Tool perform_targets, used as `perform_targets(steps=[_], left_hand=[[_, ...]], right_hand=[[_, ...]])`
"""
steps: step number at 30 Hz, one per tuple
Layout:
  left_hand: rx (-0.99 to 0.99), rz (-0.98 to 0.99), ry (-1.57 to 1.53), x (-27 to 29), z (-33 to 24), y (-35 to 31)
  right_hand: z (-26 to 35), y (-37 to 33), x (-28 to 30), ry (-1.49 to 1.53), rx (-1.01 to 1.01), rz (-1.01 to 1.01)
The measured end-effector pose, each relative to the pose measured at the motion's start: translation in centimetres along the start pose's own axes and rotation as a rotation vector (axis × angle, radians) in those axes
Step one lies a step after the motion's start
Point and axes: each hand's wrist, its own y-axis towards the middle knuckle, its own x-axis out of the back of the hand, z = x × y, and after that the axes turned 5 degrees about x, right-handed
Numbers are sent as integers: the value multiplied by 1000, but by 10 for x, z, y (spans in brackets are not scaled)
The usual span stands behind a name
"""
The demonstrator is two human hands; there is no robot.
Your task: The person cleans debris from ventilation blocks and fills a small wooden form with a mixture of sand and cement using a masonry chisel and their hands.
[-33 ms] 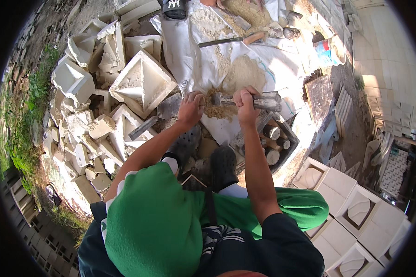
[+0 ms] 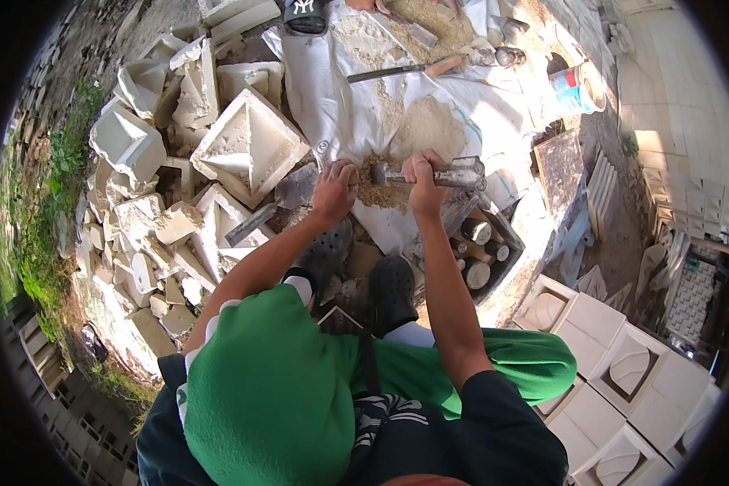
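Note:
My right hand (image 2: 425, 182) is wrapped round a grey, dust-covered club-like tool (image 2: 466, 174). Its thick end points right and its flatter end points left, over brown sand (image 2: 385, 194). Just left of that sand, my left hand (image 2: 336, 188) is closed with the fingers curled down; what they grip is hidden. A grey flat plate (image 2: 296, 186) lies beside the left hand, and a grey bar (image 2: 251, 225) slants below it. Both hands are low in front of my dark clogs (image 2: 392, 290).
Broken cream blocks (image 2: 251, 146) pile up at left. A long dark tool with a wooden handle (image 2: 444, 66) lies on white sacking (image 2: 308, 89). At right are a crate of round-ended pieces (image 2: 478, 275), a paint bucket (image 2: 579, 91) and stacked cream blocks (image 2: 591, 324). Another person's hand (image 2: 367, 4) shows at the top.
My right hand and the club-like tool have shifted slightly left and up. My left hand stays in place.

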Motion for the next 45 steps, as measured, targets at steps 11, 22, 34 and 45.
perform_targets(steps=[11,22,34,45], left_hand=[[46,-18,-34,2,0,-1],[38,-3,14,-3,-4,-3],[29,-11,5,1,-2,1],[80,5,-3,2,-3,-1]], right_hand=[[78,26,-19,34,-36,-237],[34,13,-8,-32,-9,-219],[54,-3,-11,49,23,-285],[140,11,-31,43,79,-182]])
